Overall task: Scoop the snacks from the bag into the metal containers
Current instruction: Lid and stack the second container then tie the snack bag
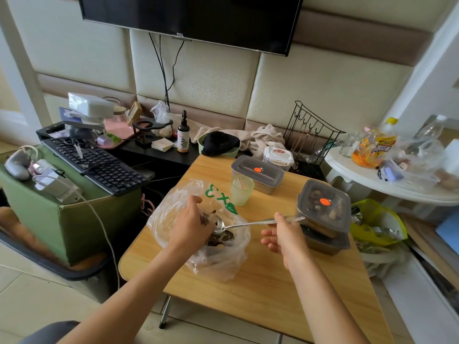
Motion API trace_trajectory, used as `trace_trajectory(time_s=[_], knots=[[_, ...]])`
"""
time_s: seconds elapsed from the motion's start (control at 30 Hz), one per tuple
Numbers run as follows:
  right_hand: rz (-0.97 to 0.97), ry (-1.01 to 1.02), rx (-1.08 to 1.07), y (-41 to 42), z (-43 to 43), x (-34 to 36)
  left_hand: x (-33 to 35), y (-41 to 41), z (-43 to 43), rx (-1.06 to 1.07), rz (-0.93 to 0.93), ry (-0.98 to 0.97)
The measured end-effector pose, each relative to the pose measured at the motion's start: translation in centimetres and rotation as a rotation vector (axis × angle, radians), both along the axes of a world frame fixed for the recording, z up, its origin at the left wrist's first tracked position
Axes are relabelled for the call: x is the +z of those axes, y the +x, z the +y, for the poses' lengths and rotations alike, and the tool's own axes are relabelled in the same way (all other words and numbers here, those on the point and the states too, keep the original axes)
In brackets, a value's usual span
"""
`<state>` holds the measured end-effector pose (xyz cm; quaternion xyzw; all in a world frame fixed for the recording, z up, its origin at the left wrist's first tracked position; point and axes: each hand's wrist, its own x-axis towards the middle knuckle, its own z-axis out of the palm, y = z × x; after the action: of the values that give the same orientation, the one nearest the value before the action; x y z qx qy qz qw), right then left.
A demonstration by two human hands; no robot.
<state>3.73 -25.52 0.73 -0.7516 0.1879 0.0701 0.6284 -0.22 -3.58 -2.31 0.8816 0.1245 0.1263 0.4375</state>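
Presently the clear plastic bag (173, 194) is gripped open by the left hand (191, 224) — a long metal spoon (248, 224), pinched in the right hand (285, 234), is dipped into its dark snacks (223, 239). Next, a lid (324, 202) would need lifting (the grey-lidded metal containers (320, 245) are closed).

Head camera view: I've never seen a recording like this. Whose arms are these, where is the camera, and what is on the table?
There is no machine here. These are a person's two bare arms, filmed by one camera worn on their head, looking forward and down. The left hand grips the open plastic bag of snacks. The right hand pinches a metal spoon, whose bowl is inside the bag. On the wooden table stand a stacked pair of lidded metal containers, a third container farther back, and a green cup.
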Motion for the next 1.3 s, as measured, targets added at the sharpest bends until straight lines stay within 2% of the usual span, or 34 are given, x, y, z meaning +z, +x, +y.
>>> trace_trajectory(time_s=[0.13, 0.3, 0.37, 0.43, 0.47, 0.53, 0.6, 0.67, 0.8, 0.97, 1.03, 1.17, 1.3], knots=[[0.133, -0.114, 0.155, 0.1, -0.2, -0.6, 0.3, -0.2, 0.0, -0.027, -0.083, -0.103], [0.102, -0.183, 0.32, -1.0, 1.1, 0.0, 0.5, -0.8, -0.1, -0.083, -0.181, -0.081], [-0.011, -0.281, 0.366, -1.3, 1.9, 0.1, 0.4, -1.0, 0.0, -0.11, -0.171, -0.071], [-0.221, -0.454, 0.415, -1.5, 2.7, 0.4, 0.2, -1.0, 0.2, -0.135, -0.155, -0.061], [-0.344, -0.484, 0.454, -1.7, 3.1, 0.7, 0.2, -1.0, 0.4, -0.149, -0.151, -0.049], [-0.541, -0.405, 0.582, -2.3, 4.1, 1.4, 0.1, -1.1, 0.6, -0.186, -0.14, -0.016], [-0.632, -0.422, 0.736, -2.7, 5.0, 1.6, 0.2, -1.2, 0.9, -0.22, -0.13, 0.013], [-0.672, -0.556, 0.811, -2.8, 5.4, 1.3, 0.4, -1.4, 1.1, -0.242, -0.123, 0.029], [-0.697, -0.642, 0.767, -2.4, 5.5, 0.5, 0.6, -1.6, 1.7, -0.299, -0.06, 0.048], [-0.948, -0.587, 0.622, -2.3, 5.6, 1.5, 1.0, -1.6, 2.3, -0.29, -0.038, 0.036], [-0.941, -0.623, 0.647, -2.1, 5.5, 1.2, 1.2, -1.7, 2.4, -0.29, -0.029, 0.032], [-0.744, -0.784, 0.713, -1.4, 4.9, -0.1, 1.3, -1.8, 2.1, -0.298, -0.01, 0.059], [-0.903, -0.632, 0.614, -1.7, 4.8, 1.2, 1.4, -1.9, 1.7, -0.327, -0.009, 0.047]])
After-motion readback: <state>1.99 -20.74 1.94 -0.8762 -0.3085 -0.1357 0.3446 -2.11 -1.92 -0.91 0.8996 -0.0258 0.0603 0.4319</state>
